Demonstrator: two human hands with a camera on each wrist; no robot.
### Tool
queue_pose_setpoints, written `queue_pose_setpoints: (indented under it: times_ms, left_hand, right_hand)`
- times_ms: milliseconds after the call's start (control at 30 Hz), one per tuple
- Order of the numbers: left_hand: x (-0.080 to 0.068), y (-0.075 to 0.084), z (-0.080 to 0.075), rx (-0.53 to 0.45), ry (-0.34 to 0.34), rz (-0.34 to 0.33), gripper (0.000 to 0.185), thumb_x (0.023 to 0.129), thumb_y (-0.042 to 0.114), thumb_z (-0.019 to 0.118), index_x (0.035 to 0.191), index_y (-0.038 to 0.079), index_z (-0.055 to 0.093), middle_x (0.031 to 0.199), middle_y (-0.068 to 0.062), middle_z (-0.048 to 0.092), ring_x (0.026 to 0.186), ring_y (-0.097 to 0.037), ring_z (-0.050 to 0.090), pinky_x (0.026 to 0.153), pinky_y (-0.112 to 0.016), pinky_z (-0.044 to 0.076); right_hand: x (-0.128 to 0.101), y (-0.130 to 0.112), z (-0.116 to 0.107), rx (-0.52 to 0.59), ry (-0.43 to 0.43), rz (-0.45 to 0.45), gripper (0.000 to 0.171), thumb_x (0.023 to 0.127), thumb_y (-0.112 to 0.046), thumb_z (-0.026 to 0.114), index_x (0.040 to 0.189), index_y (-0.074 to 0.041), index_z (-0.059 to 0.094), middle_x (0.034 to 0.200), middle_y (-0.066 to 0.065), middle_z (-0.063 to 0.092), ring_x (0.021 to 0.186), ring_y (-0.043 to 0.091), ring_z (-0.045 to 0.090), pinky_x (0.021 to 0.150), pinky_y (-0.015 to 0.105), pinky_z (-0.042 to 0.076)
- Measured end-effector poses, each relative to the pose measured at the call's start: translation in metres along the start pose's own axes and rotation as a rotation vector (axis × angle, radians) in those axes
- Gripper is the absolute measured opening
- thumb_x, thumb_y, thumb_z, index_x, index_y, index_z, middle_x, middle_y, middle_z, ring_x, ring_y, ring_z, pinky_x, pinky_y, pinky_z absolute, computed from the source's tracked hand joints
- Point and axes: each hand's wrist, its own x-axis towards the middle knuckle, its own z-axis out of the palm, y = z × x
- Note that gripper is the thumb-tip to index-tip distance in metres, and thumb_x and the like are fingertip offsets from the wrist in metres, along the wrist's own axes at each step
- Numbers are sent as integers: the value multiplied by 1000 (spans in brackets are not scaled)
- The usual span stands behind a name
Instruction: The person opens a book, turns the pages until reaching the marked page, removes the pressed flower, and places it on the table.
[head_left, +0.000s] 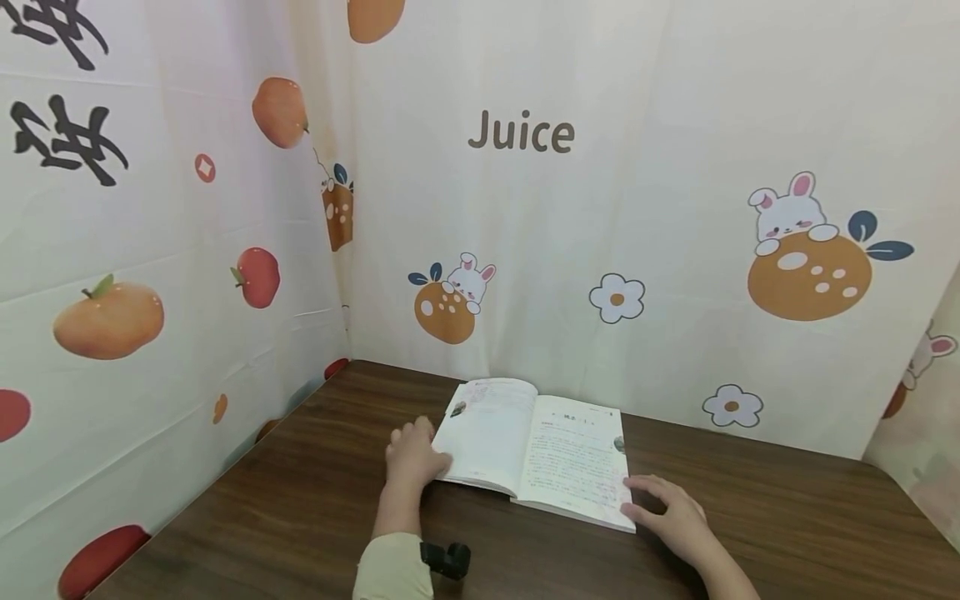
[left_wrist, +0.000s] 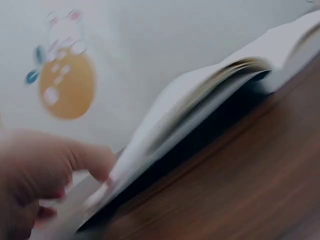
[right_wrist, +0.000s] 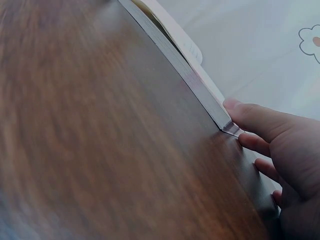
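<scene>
An open book [head_left: 573, 454] with printed pages lies on the dark wooden table. My left hand [head_left: 414, 454] is at its left edge, and in the left wrist view the thumb [left_wrist: 95, 160] presses on the page edge while other fingers curl below it. A dark gap shows under that side of the book in this view. At the lower right corner, my right hand [head_left: 671, 512] pinches the book's edge. The right thumb [right_wrist: 245, 112] rests on top, with the forefinger [right_wrist: 255, 144] at the lower side of the corner.
Behind the table [head_left: 300, 500] hangs a pale curtain [head_left: 600, 208] printed with fruit, rabbits and the word Juice. A similar curtain [head_left: 172, 225] runs along the left side. A black strap mount [head_left: 447, 560] sits on the left wrist.
</scene>
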Motion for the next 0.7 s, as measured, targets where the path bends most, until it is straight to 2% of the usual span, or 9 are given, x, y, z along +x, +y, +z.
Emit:
queue_pose_setpoints:
  times_ms: [67, 133, 200, 267, 300, 367, 433, 533, 700]
  left_hand:
    - [1, 18, 9, 7, 73, 168, 29, 67, 16, 68, 92, 9, 56, 98, -10, 54, 100, -32, 45, 83, -47, 37]
    - [0, 37, 22, 56, 107, 379, 30, 69, 13, 65, 98, 11, 61, 107, -9, 56, 107, -30, 47, 89, -44, 38]
    - [-4, 56, 34, 108, 61, 539, 32, 76, 13, 60, 108, 13, 62, 120, -7, 55, 118, -27, 45, 97, -41, 36]
    - [-11, 70, 45, 166, -29, 622, 35, 84, 18, 56, 118, 14, 61, 129, -4, 52, 125, -22, 41, 103, -36, 31]
    - [-15, 76, 49, 186, -85, 623, 37, 87, 21, 54, 123, 14, 58, 133, -4, 49, 128, -21, 38, 103, -34, 32]
    - [-21, 83, 54, 203, -184, 574, 41, 92, 29, 51, 130, 16, 53, 139, -3, 44, 133, -20, 32, 106, -33, 28]
    - [-25, 85, 57, 200, -249, 512, 46, 93, 35, 49, 134, 16, 49, 142, -4, 41, 134, -20, 30, 106, -32, 27]
    - [-27, 86, 58, 153, -302, 457, 52, 92, 44, 48, 137, 18, 46, 144, -6, 38, 135, -22, 28, 107, -35, 25]
    - [-29, 91, 61, 97, -354, 433, 59, 86, 58, 49, 135, 25, 49, 147, -10, 31, 137, -28, 22, 108, -43, 21]
  right_hand:
    - [-1, 1, 0, 2, 5, -3, 54, 77, -48, 69, 117, -13, 63, 126, 16, 54, 121, 43, 40, 88, 68, 23]
    - [-1, 1, 1, 6, 8, -6, 53, 77, -48, 69, 117, -13, 63, 127, 16, 54, 121, 43, 41, 89, 68, 23]
    - [-2, 1, 1, 15, 7, -9, 52, 77, -47, 69, 116, -14, 63, 127, 16, 54, 121, 43, 41, 90, 68, 23]
    - [-2, 1, 2, 20, 3, -11, 52, 77, -48, 68, 116, -14, 63, 127, 16, 54, 122, 43, 40, 90, 67, 23]
    - [-2, 1, 2, 19, 2, -11, 52, 77, -48, 68, 116, -14, 63, 128, 16, 53, 122, 43, 40, 90, 67, 22]
    - [-2, 1, 2, 21, 2, -9, 52, 77, -48, 68, 116, -14, 63, 128, 17, 53, 122, 43, 39, 90, 67, 22]
    - [-2, 1, 2, 18, 7, -10, 51, 77, -47, 69, 116, -14, 63, 128, 18, 53, 122, 43, 39, 90, 67, 22]
    - [-2, 1, 1, 22, 9, -10, 51, 77, -47, 69, 116, -14, 63, 128, 18, 53, 122, 44, 39, 90, 67, 22]
    - [-2, 4, -2, 46, -31, -11, 52, 79, -48, 67, 119, -15, 62, 131, 17, 51, 125, 44, 36, 92, 68, 21]
